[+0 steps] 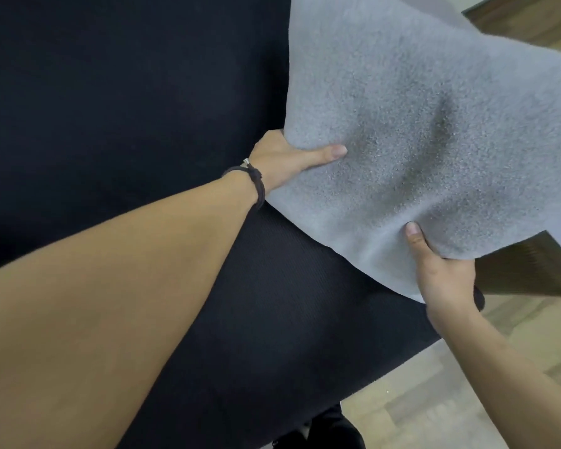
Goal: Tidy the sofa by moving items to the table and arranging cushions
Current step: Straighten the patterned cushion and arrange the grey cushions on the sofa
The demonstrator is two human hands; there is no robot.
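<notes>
A large grey fuzzy cushion (428, 124) fills the upper right of the head view, held over the dark navy sofa (110, 92). My left hand (285, 160) grips its left edge, thumb pressed on the front face and fingers hidden behind. My right hand (441, 273) grips its lower edge, thumb on the front. The cushion is dented between the two thumbs. Its lower left corner hangs over the sofa seat (289, 303).
A dark wooden piece of furniture (531, 273) shows behind the cushion's lower right corner, and more wood shows at the top right (531, 17). Light wood-pattern floor (450, 400) lies at the lower right beyond the sofa's front edge. A dark shoe (331, 429) is at the bottom.
</notes>
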